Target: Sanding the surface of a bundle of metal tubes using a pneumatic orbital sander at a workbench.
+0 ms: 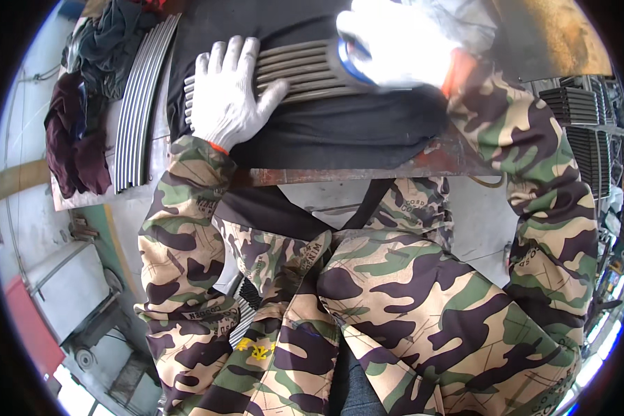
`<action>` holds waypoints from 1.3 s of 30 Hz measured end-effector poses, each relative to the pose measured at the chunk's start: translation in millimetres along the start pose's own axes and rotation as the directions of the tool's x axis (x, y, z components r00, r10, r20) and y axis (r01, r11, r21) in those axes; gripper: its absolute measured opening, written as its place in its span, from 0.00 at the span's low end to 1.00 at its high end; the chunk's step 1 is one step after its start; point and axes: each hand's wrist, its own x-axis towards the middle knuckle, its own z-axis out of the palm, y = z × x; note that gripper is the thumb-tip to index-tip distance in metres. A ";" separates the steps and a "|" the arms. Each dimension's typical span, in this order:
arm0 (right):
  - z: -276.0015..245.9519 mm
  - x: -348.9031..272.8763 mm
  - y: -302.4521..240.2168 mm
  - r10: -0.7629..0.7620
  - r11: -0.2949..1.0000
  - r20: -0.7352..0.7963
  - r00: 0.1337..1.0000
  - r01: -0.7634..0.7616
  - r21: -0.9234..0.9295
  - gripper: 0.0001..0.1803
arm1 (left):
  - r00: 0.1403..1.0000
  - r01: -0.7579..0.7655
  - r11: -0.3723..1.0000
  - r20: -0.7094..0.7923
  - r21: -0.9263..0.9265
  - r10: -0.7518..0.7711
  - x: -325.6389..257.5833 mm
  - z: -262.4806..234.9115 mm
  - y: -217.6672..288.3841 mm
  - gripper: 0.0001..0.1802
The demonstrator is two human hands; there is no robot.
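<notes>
A row of slim grey metal rods (299, 68) lies side by side on a black cloth (347, 135) over the workbench. My left hand (227, 97), in a white knitted glove, rests flat across the rods' left part with its fingers spread, and rod ends show past its left side. Over the right part of the row, my right hand (395, 52), also white-gloved, is smeared by motion. Its fingers are closed round a rounded thing with a blue edge (352, 61), whose kind I cannot make out. The rods' right ends are hidden under that hand.
Left of the cloth lies another row of metal rods (143, 104), beside a maroon cloth (76, 142) and dark crumpled cloths (107, 52). A brown-stained board (561, 35) is at the far right. Dark stacked bars (581, 114) stand right of my right arm. The bench's worn front edge (353, 175) is near my body.
</notes>
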 end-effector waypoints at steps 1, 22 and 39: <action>-4.3 -1.9 -1.0 -0.025 1.000 -0.003 1.000 0.025 -0.001 0.12 | 0.996 0.028 1.000 0.089 -0.014 -0.027 -0.8 -4.7 0.5 0.39; -7.0 -8.1 23.6 0.045 0.997 0.007 0.999 -0.044 -0.055 0.13 | 0.982 0.143 0.990 0.125 -0.016 -0.140 8.5 -0.1 19.8 0.35; -6.3 -0.5 9.5 0.027 0.999 -0.010 1.000 -0.027 -0.025 0.12 | 0.986 0.148 0.989 0.074 0.021 -0.149 17.4 11.7 -5.3 0.38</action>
